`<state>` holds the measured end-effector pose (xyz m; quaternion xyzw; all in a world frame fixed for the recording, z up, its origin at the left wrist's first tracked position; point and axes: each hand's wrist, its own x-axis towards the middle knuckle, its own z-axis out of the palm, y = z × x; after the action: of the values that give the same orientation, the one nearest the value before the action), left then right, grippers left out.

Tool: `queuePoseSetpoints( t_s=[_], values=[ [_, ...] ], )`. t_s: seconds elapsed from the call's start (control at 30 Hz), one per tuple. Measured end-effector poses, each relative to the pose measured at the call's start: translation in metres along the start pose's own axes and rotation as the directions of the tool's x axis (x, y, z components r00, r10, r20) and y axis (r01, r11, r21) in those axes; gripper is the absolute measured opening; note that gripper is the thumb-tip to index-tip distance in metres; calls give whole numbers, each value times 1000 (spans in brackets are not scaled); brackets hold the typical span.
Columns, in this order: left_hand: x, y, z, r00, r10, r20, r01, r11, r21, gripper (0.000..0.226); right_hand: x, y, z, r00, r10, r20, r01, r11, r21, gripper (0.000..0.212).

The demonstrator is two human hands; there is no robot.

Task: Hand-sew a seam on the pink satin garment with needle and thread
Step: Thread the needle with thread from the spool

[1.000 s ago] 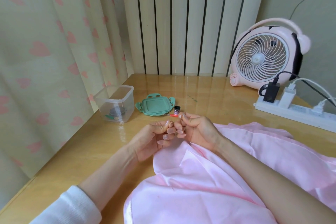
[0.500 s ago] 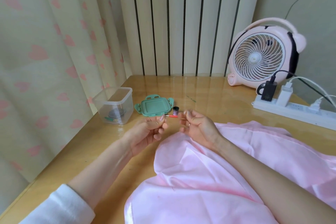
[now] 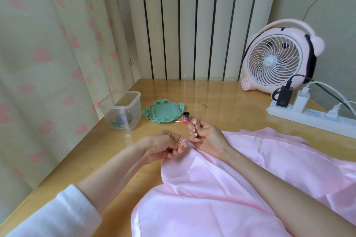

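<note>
The pink satin garment lies bunched over the near right half of the wooden table. My left hand hovers at the garment's left edge, thumb and forefinger pinched together. My right hand is just beyond it, resting on the fabric with its fingertips pinched and raised. Needle and thread are too fine to make out between the fingers. A small dark thread spool and a red-handled tool lie just behind my right hand.
A clear plastic box stands at the left by the heart-print curtain, its green lid beside it. A pink desk fan and a white power strip with plugs and cables sit at the back right. A radiator lines the back.
My hands were touching, then drew apart. Now the left hand has dropped lower toward the garment's edge and the right hand is raised with its fingertips pinched.
</note>
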<state>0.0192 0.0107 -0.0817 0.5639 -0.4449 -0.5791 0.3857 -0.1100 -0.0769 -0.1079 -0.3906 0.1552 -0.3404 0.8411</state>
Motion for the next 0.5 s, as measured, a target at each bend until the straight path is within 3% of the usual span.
queuePoseSetpoints(
  t_s=[0.1, 0.17, 0.27, 0.33, 0.4, 0.5],
  values=[
    [-5, 4, -4, 999, 17, -30, -20, 996, -82, 25, -1, -3, 1, 999, -7, -39, 8, 999, 31, 28],
    [-7, 3, -14, 983, 9, -184, -43, 983, -179, 15, 0, -6, 0, 997, -24, -72, 28, 998, 58, 27],
    [-7, -1, -30, 852, -11, -523, -80, 985, -150, 19, -1, -8, 1, 997, -22, -70, 26, 999, 45, 24],
    [-9, -1, -30, 768, 56, -638, -103, 994, -37, 10, -1, -7, 0, 997, -17, -72, 17, 1000, -3, 23],
    [-10, 1, -24, 769, 182, -613, -144, 983, 111, 8, 0, -8, -1, 996, -26, -85, 20, 997, -77, 20],
    [-9, 4, -13, 843, 298, -448, -194, 945, 263, 8, 2, -7, -4, 996, -34, -85, 22, 989, -145, 9]
  ],
)
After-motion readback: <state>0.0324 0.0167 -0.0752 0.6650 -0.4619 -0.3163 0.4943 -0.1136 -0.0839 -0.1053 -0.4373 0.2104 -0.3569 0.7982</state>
